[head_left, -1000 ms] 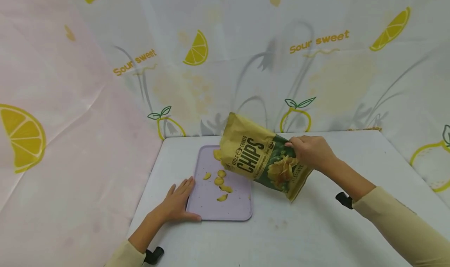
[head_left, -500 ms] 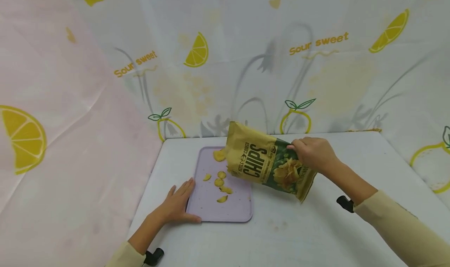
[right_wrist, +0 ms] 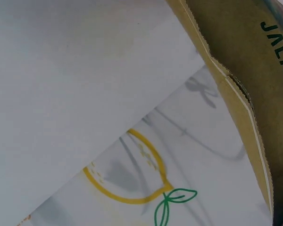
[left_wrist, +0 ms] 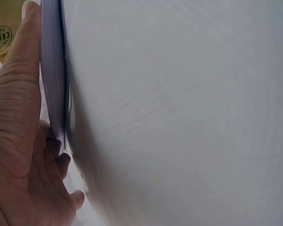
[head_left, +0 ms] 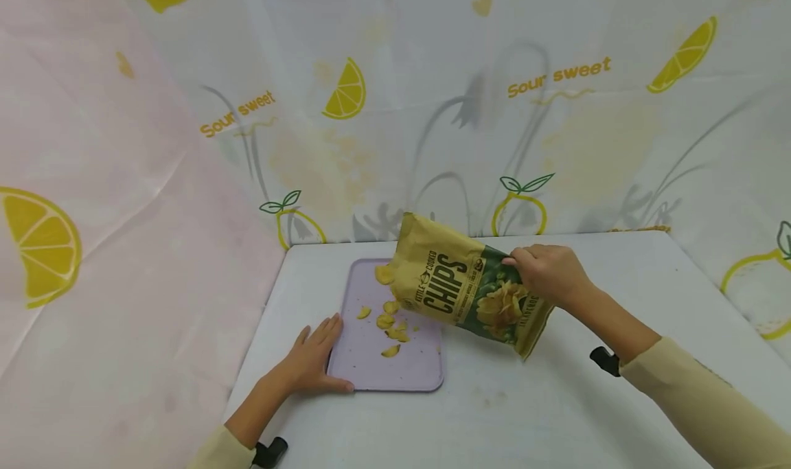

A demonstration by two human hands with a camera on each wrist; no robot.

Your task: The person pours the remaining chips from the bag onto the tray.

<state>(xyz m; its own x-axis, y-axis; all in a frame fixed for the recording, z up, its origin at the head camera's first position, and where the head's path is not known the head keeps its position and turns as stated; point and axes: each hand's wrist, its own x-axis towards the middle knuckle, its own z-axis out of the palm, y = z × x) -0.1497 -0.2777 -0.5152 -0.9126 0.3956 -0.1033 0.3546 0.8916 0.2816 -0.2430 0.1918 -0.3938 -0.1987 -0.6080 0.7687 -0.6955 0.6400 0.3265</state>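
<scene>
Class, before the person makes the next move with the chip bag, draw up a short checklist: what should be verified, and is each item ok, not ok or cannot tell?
1. Left hand at the tray: ok; it touches the left edge and near-left corner.
2. Right hand gripping the chip bag: ok; it holds the upper edge towards the right end.
3. Bag's other end above the tray: ok; it overhangs the far part.
4. Visible loose chips within the tray's rim: ok.
5. Chips spread evenly: not ok; the near part has only crumbs.
6. Amount left in the bag: cannot tell; its inside is hidden.
</scene>
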